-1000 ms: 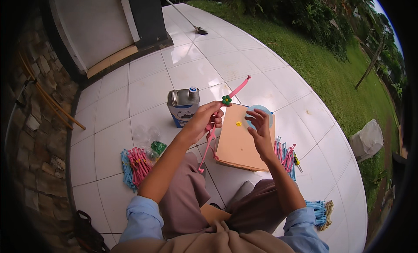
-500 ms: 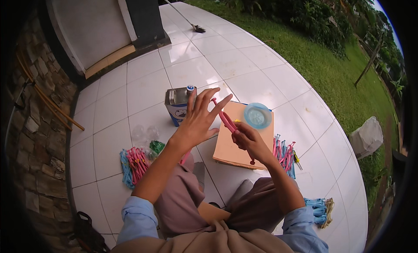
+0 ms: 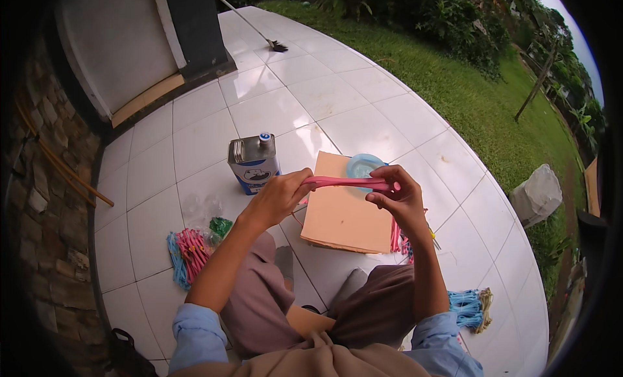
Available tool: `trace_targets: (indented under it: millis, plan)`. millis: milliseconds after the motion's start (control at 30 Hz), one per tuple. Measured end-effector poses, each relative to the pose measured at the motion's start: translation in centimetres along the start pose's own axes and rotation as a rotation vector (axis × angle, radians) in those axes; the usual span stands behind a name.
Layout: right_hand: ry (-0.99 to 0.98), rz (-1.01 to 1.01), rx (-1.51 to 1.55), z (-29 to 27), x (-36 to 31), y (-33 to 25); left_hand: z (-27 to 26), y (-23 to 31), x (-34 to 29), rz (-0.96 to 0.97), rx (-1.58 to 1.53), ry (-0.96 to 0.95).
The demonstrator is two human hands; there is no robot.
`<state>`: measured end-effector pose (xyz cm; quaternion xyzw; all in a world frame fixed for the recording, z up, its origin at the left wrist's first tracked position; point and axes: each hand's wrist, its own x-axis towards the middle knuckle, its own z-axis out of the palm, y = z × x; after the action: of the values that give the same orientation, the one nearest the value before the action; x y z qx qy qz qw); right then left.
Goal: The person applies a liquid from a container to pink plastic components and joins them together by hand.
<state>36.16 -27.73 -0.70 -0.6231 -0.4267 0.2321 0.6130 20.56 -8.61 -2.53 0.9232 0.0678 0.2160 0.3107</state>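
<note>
Between my two hands a slim pink strap-like piece [image 3: 347,182] is stretched level, seemingly doubled, with a small knob at its right end. My left hand [image 3: 278,196] pinches its left end, and the fingers there cover that tip. The thumb and fingers of my right hand [image 3: 403,198] close around the other end. Below the piece lies a flat-topped cardboard box [image 3: 344,224], with a light blue plastic dish [image 3: 363,164] on its far right corner, partly behind the pink piece. More pink pieces [image 3: 395,234] lie at the box's right side.
A rectangular metal can [image 3: 255,170] stands left of the box. Pink pieces [image 3: 193,248] and blue pieces [image 3: 176,265] are heaped at left by a green bag [image 3: 220,226]. Blue [image 3: 464,305] and beige bundles [image 3: 485,310] lie at right. A broom [image 3: 278,46] rests farther off.
My left hand, spread open before, has closed on the pink piece's left end. The piece has swung from slanting to level, and my right hand has moved up to its right end.
</note>
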Motion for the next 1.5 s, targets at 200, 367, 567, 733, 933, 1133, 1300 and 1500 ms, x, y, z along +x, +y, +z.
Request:
trace_targets:
  millis: [200, 367, 567, 733, 933, 1133, 1300, 1500]
  plan:
    - [0.198, -0.169, 0.225, 1.5, 0.1, 0.6, 0.5, 0.2, -0.5, 0.013, 0.08, 0.112]
    - [0.202, -0.121, 0.219, 0.9, 0.3, 1.6, 1.8, 0.4, -0.6, 0.018, 0.15, 0.017]
    - [0.194, 0.04, -0.059, 0.7, 0.6, 4.4, 3.1, -0.6, -1.4, -0.079, 0.058, -0.28]
    - [0.166, 0.143, 0.212, 1.1, 0.7, 4.3, 0.0, -1.7, -1.4, -0.438, -0.438, -0.033]
    - [0.367, -0.199, 0.234, 1.4, 0.5, 1.4, -2.0, 0.0, -1.4, -0.447, -0.991, 0.061]
    - [0.358, -0.265, 0.263, 2.4, 0.8, 2.3, -2.1, 0.1, -1.8, -0.197, -0.682, 0.139]
    - [-0.143, 0.123, -0.417, 2.3, 0.8, 12.7, -0.1, -3.6, -1.3, -0.315, -0.62, 0.148]
    - [-0.498, -0.114, -0.882, 2.5, -0.9, 16.7, 0.5, -4.9, -1.2, -0.441, -0.653, 0.104]
